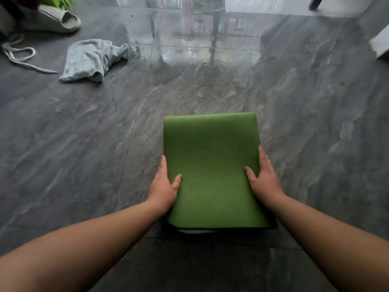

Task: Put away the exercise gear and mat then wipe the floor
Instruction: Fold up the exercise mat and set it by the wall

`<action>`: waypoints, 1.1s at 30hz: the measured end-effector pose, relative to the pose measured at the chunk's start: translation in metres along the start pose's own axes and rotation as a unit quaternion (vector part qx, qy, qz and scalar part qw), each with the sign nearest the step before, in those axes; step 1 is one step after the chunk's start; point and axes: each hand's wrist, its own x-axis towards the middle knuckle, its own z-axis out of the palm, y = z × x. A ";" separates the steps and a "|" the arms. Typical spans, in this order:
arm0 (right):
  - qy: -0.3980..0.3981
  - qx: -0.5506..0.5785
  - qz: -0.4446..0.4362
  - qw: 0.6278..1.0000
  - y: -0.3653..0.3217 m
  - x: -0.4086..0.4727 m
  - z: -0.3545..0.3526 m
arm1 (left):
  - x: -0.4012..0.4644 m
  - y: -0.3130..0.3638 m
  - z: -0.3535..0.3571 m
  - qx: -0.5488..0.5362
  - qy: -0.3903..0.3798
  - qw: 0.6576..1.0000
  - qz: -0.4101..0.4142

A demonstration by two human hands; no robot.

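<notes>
- The left grip point(166, 184) and right grip point(264, 178) press straight fingers against opposite edges of the mat point(212, 165), thumbs on top, probably to square it up.
- The mat is green, matte and foamy, and lies doubled over on the glossy grey stone-look floor point(84, 165).
- Farther left lies a crumpled pale cloth point(94, 57), likely for wiping.

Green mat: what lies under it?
At the near edge of the mat a pale layer shows beneath it, on the floor. The rest is covered.
</notes>
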 end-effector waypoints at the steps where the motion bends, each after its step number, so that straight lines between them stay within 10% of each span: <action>1: 0.008 0.004 0.022 1.000 -0.001 -0.002 0.000 | 0.000 0.003 -0.001 0.000 0.000 1.000 -0.018; 23: -0.034 0.169 0.034 0.984 0.019 -0.027 -0.030 | -0.038 0.025 -0.021 -0.022 -0.018 0.999 -0.046; 33: -0.018 0.252 0.038 0.967 -0.104 -0.170 -0.195 | -0.173 0.187 -0.182 -0.022 -0.007 1.000 0.013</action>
